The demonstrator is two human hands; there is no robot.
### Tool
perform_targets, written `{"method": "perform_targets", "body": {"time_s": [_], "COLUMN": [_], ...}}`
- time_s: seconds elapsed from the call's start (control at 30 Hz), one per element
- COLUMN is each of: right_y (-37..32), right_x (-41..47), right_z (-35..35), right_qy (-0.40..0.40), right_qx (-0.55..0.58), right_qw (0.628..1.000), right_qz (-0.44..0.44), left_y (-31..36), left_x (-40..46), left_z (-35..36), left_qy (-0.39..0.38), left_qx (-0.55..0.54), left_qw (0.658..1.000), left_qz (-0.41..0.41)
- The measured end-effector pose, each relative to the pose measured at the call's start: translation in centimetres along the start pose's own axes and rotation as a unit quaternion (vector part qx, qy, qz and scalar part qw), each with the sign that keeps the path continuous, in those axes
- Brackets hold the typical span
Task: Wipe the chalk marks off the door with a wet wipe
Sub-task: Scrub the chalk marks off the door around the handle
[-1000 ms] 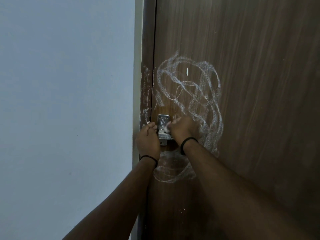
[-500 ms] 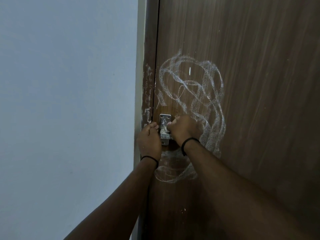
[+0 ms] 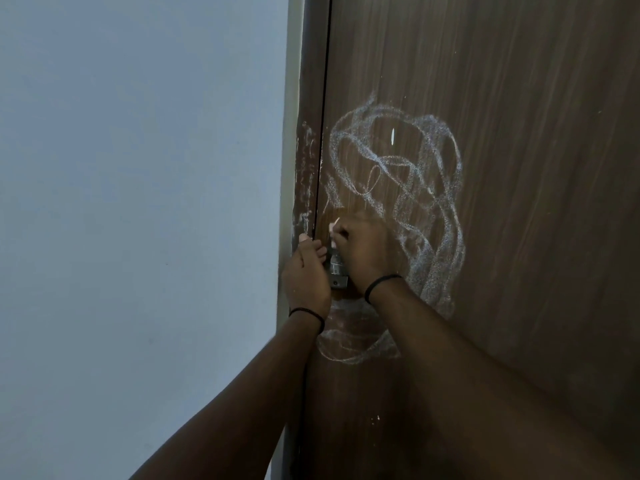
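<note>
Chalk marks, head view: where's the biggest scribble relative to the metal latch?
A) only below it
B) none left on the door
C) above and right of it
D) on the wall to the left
C: the dense looping chalk marks spread over the brown door above and to the right of the metal latch; only a smaller patch lies below it.

door (image 3: 519, 168): brown wood-grain, smooth, faint sheen | chalk marks (image 3: 436, 188): white, powdery, grainy, matt | latch (image 3: 336, 271): bare silvery metal, dull shine | door frame (image 3: 308, 98): dark wood look, scuffed with white smears | wall (image 3: 138, 202): pale painted, matt, smooth | wristbands (image 3: 381, 282): thin black cord-like
</note>
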State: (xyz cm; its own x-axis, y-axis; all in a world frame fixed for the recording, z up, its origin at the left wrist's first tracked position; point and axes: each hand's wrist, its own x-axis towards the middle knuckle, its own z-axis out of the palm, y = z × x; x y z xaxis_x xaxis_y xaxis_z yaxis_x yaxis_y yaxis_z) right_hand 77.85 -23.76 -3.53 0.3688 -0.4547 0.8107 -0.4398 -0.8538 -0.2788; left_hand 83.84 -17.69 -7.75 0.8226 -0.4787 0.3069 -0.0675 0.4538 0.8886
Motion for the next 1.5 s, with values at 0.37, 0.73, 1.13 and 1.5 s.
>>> {"method": "perform_targets", "body": {"time_s": [0.37,0.73,1.13,1.5], "right_y": [0.1,1.4,1.5,1.7], "right_x": [0.4,0.0,2.1,0.1], "right_z": [-1.0,-1.3,-1.4,-0.7], "right_qy": [-0.085,-0.099,-0.034,0.019], "right_qx": [-0.018,-0.024,-0.08,0.014], "right_qw": [0.995,0.994,0.97,1.0], "right_qz": [-0.041,-0.041,-0.226,-0.005], "left_y": [-0.3,-0.1,0.4,0.5], "left_x": [0.3,0.1,-0.6,-0.6], "left_z": [-0.5,-0.6,0.2,-0.3], "left_qy": [-0.007,-0.018,0.01,-0.018], "left_qx": [0.002,0.014,0.014,-0.019], "left_qw": [1.0,1.0,1.0,0.999], "left_qz": [0.011,0.007,0.004,-0.024]}}
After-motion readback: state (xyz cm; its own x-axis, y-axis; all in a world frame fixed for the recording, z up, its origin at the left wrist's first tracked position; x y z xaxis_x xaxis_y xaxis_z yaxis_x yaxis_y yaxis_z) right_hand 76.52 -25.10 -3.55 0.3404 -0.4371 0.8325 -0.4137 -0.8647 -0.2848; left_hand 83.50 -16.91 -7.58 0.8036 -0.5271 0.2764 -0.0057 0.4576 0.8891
